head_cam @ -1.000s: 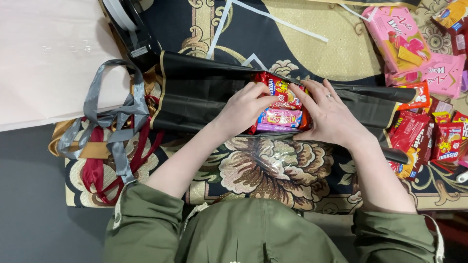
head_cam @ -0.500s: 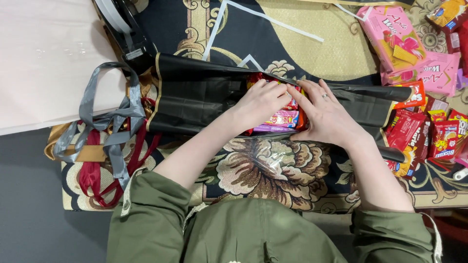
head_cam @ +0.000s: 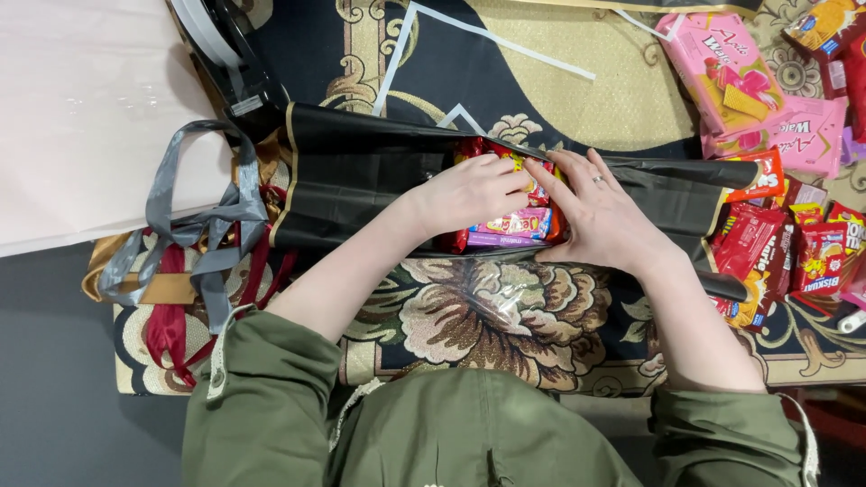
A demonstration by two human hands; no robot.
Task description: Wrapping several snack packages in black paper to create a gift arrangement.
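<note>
snack packets (head_cam: pixel 510 221) on wrapping sheet (head_cam: pixel 361 180); ribbons (head_cam: pixel 194 239) left

Olive-green jacket, both sleeves pushed up past the forearms, cuffs bunched in soft folds. Pale stitched trim along the sleeve edges (a light cord dangling at the front). Left hand (head_cam: pixel 465 194) bare of jewellery; right hand (head_cam: pixel 606 216) wearing a thin ring on one finger.
</note>
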